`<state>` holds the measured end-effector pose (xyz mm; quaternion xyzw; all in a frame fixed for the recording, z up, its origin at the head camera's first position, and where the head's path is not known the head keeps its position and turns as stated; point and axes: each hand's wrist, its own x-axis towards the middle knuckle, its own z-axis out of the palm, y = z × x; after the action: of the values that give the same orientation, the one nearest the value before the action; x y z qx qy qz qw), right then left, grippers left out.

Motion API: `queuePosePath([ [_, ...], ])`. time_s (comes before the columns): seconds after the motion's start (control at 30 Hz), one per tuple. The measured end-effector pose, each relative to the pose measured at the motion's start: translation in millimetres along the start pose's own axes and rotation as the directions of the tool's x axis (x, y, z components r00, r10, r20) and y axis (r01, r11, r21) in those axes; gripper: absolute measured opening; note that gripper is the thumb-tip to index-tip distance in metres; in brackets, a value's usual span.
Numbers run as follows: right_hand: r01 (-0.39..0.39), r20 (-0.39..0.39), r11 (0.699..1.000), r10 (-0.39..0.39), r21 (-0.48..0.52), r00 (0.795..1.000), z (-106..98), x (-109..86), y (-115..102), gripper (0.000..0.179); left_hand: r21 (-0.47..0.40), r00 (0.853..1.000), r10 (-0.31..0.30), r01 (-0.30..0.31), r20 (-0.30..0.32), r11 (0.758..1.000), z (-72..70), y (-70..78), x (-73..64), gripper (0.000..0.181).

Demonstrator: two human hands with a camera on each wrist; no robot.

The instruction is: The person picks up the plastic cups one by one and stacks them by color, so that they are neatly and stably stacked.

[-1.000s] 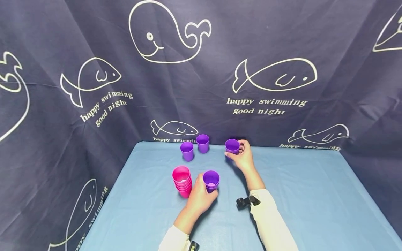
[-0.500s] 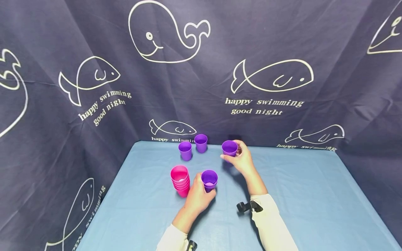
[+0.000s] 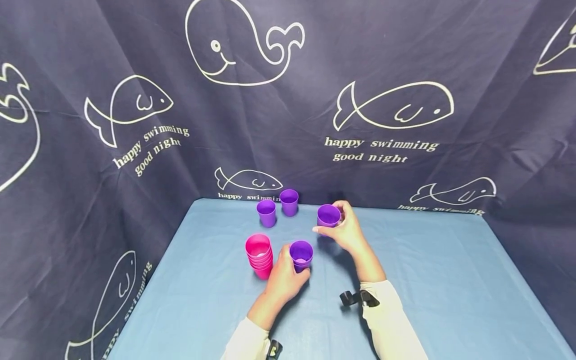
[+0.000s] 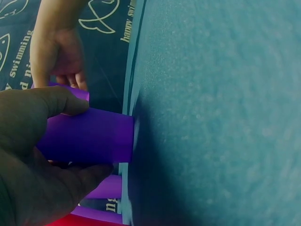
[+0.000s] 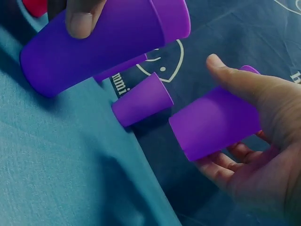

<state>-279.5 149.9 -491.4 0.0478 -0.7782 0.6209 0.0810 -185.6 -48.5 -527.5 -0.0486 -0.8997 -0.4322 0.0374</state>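
Fabric [image 3: 279,145] was hung behind the table [image 3: 193,300]. Beside a pink stack [image 3: 259,257], nested purple cups [image 3: 301,251] were gripped by the left hand [image 3: 284,280], fingers curled; above the table, one purple cup [image 3: 328,214] was held by the right hand [image 3: 349,232], fingers parted cup-wide.

Hands: two, both mine, one left hand [image 3: 284,279] and one right hand [image 3: 351,233]. Purple cups [image 3: 328,215]: at least five. I get one in my right hand, two standing, a nearer cup [image 3: 267,215] and a farther cup [image 3: 289,203], plus at least two in the nested purple stack [image 3: 301,254] my left hand grips. Pink: one pink stack [image 3: 259,259], several cups nested, rims too tight for me to give an exact number. Worktop [image 3: 189,300]: one. Light sleeves [image 3: 393,320]: two, one per arm. Black wrist devices [image 3: 359,298]: two, same split. Head view backdrop: I count five fish outlines [image 3: 400,106], three whale outlines [image 3: 243,50], all whales cropped.
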Motion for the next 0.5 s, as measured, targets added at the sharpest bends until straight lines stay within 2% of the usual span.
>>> queuePosePath([
  [0.17, -0.008, 0.008, 0.999, 0.008, 0.046, 1.000, -1.9, -3.3, -4.1, 0.078, 0.013, 1.000, -0.003, 0.003, 0.006, 1.000, -1.0, 1.3, -0.7, 0.066],
  [0.3, 0.007, 0.016, 1.000, -0.007, 0.028, 1.000, -3.2, -4.4, -7.8, 0.079, 0.010, 1.000, 0.000, 0.000, 0.009, 1.000, -1.3, 0.8, -1.0, 0.067],
  [0.5, 0.017, 0.091, 0.999, -0.020, 0.030, 0.996, -4.8, -7.2, -13.2, 0.077, 0.004, 1.000, 0.013, -0.013, 0.028, 1.000, -1.2, 0.4, -1.8, 0.067],
])
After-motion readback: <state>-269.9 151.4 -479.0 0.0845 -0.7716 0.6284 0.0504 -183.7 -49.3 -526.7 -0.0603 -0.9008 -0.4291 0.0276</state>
